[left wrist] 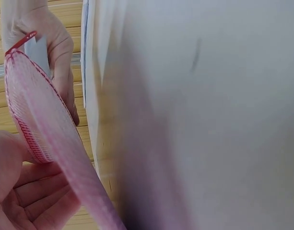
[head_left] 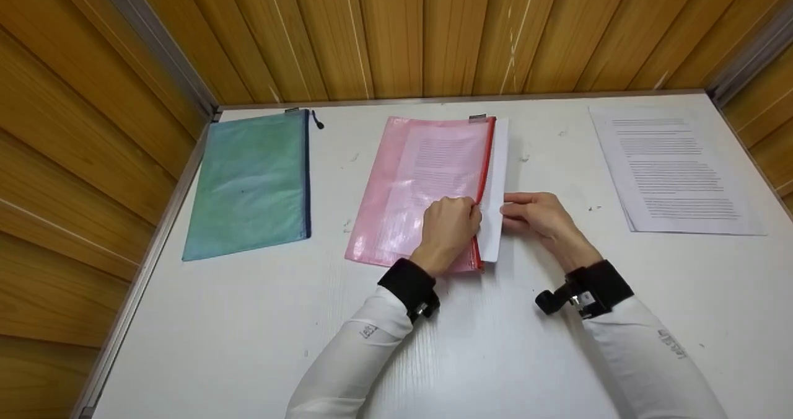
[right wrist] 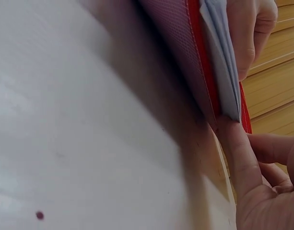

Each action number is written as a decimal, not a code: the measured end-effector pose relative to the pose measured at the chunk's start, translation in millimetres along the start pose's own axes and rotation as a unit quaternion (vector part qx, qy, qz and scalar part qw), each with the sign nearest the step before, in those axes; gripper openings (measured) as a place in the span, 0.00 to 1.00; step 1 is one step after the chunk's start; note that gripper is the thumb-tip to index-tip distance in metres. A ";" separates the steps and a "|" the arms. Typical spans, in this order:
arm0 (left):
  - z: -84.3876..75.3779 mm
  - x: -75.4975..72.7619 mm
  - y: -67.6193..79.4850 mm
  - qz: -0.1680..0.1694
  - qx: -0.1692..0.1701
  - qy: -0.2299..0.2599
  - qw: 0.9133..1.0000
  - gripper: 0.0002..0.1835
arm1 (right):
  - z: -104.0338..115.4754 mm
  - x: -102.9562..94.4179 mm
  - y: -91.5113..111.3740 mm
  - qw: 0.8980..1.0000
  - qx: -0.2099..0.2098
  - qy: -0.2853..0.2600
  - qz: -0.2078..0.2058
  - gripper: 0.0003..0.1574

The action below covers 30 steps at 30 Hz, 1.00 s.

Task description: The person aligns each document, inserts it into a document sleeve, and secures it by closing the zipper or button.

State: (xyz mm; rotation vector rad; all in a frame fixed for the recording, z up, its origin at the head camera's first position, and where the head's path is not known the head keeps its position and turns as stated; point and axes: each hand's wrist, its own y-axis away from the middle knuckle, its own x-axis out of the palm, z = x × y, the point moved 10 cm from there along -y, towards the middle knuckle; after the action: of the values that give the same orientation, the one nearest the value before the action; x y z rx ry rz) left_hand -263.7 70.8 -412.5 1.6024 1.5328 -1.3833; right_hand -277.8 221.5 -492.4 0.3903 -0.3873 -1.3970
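Note:
A pink mesh zip pouch [head_left: 372, 220] with a red zipper edge lies mid-table, its right side unzipped. White printed papers [head_left: 499, 158] are partly inside it and stick out past the red edge. My left hand [head_left: 451, 224] grips the pouch's upper opening edge, its fingers curled round the red zipper. In the left wrist view the pouch mouth [left wrist: 46, 79] gapes. My right hand [head_left: 542, 220] pinches the outer edge of the papers. The right wrist view shows its fingers [right wrist: 240, 158] against the stacked sheets [right wrist: 223, 62].
A green zip pouch [head_left: 248, 183] with a dark blue zipper lies flat on the left of the white table [head_left: 248, 332]. Loose printed sheets [head_left: 675, 171] lie at the right. Wood-patterned walls [head_left: 396, 35] stand behind and at the sides.

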 end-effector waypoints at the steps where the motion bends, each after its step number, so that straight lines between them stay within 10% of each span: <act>1: -0.2 0.0 0.0 0.000 0.000 0.000 1.000 0.15 | 0.4 1.3 0.0 1.000 -0.001 0.001 0.000 0.36; 30: -3.5 1.4 0.9 0.008 0.002 -0.004 1.000 0.15 | 22.8 26.4 -8.5 0.988 -0.070 0.128 -0.040 0.27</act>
State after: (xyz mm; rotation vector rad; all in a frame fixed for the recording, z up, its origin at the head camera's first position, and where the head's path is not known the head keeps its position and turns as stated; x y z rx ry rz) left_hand -262.0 74.3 -412.8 1.6055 1.5094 -1.3823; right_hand -292.7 193.5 -475.7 0.4672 -0.0632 -1.4216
